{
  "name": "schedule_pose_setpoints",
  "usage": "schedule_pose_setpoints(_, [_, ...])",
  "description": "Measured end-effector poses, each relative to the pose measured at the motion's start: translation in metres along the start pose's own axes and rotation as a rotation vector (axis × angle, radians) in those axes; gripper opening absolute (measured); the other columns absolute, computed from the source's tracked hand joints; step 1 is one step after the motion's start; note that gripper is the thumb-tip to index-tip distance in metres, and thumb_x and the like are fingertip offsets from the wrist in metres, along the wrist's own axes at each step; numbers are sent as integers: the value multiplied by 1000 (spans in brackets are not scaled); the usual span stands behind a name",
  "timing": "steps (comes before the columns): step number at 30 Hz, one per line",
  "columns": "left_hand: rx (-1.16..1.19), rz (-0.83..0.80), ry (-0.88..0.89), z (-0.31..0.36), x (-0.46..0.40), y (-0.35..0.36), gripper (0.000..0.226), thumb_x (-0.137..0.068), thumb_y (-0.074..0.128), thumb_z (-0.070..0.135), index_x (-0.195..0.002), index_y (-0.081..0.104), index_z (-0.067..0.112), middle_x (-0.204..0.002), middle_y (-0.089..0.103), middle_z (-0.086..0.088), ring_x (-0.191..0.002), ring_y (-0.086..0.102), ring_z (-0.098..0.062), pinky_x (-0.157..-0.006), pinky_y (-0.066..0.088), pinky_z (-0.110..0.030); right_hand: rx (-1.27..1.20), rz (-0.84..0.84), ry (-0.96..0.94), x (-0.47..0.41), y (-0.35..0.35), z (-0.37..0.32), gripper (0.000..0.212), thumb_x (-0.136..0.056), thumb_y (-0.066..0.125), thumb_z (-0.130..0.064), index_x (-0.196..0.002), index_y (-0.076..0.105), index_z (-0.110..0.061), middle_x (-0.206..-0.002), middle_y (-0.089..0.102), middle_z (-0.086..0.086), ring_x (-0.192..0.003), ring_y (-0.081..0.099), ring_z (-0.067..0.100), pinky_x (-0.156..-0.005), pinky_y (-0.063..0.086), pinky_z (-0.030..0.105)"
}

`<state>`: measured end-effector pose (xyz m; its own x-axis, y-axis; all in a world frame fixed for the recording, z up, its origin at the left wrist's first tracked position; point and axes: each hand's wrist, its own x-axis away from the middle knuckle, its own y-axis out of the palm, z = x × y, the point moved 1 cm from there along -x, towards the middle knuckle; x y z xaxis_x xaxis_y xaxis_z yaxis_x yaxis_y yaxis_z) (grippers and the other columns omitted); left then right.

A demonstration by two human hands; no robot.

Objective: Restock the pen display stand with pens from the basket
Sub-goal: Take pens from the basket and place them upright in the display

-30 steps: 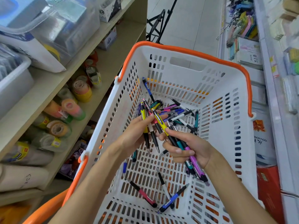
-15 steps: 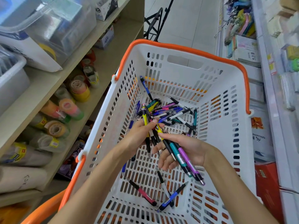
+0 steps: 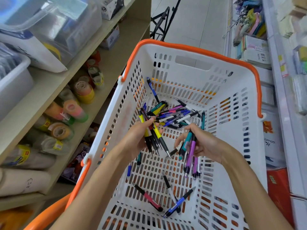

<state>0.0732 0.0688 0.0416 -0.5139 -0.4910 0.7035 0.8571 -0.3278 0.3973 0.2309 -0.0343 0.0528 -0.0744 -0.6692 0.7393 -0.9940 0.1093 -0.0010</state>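
Both forearms reach forward, left hand (image 3: 138, 138) and right hand (image 3: 205, 144) apart, fingers (image 3: 180, 141) curled in grips.

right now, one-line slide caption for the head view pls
Left hand and right hand each grip a bunch of pens over the white basket.

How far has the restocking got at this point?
Early stage: both hands are gathering. The left hand grips a bunch of yellow and black pens; the right hand grips teal and purple pens. Many loose pens still lie in the basket. No display stand is in view, so nothing shows as placed.
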Motion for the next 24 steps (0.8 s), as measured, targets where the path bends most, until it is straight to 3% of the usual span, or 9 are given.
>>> schedule_pose_setpoints(3, [-17, -32, -53, 0, 0, 1, 25, -101, 45, 17, -122, 56, 11, -77, 68, -2, -64, 68, -14, -57, 58, -25, -327, 267, -247, -3, 4, -3, 43, -101, 31, -27, -75, 56, -4, -44, 41, -4, -37, 28, 7, -39, 21, 18])
schedule_pose_setpoints(6, [-70, -66, -86, -4, 2, 2, 21, -101, 44, 18, -117, 57, 12, -94, 73, -5, -74, 71, -17, -65, 58, -31, -502, 514, -490, -5, 10, -5, 30, -100, 41, -23, -84, 62, -9, -53, 56, -2, -45, 47, 8, -44, 39, 15])
schedule_pose_setpoints(8, [-72, -94, -86, -7, 2, 6, 17, -101, 43, 17, -113, 55, 13, -103, 73, -8, -84, 72, -21, -70, 58, -35, -397, 598, -578, -6, 20, -4, 25, -99, 45, -26, -90, 66, -15, -60, 66, -2, -55, 62, 10, -57, 52, 19])
schedule_pose_setpoints(11, [-5, -107, -67, -12, 4, 12, 15, -101, 43, 17, -106, 56, 13, -105, 72, -14, -79, 71, -22, -70, 59, -34, -168, 662, -687, -8, 36, 3, 18, -96, 52, -24, -94, 69, -22, -69, 73, -5, -65, 70, 9, -63, 56, 19])
schedule_pose_setpoints(17, [18, -101, -5, -12, 1, 9, 22, -100, 46, 22, -106, 62, 9, -73, 68, -4, -65, 66, -17, -59, 57, -30, 296, 662, -803, -17, 44, 16, 24, -90, 66, -23, -113, 70, -23, -104, 70, -9, -93, 64, -4, -83, 52, 18])
schedule_pose_setpoints(19, [21, -109, -31, -13, 2, 10, 23, -100, 45, 23, -107, 62, 10, -73, 69, -3, -65, 66, -15, -57, 55, -30, 394, 709, -835, -16, 46, 18, 27, -91, 63, -27, -116, 69, -23, -108, 70, -10, -100, 62, -3, -86, 52, 20])
schedule_pose_setpoints(22, [49, -123, -71, -12, 5, 11, 30, -99, 46, 23, -120, 59, 7, -87, 67, -7, -71, 65, -18, -58, 55, -30, 543, 802, -825, -11, 46, 20, 34, -90, 52, -40, -116, 69, -25, -104, 70, -13, -98, 60, -1, -82, 46, 11])
schedule_pose_setpoints(24, [81, -131, -96, -9, 10, 12, 26, -98, 46, 21, -116, 57, 6, -80, 64, -7, -63, 63, -17, -52, 54, -27, 626, 830, -803, -6, 45, 20, 38, -89, 49, -44, -115, 69, -26, -103, 70, -15, -98, 57, 1, -80, 40, 8])
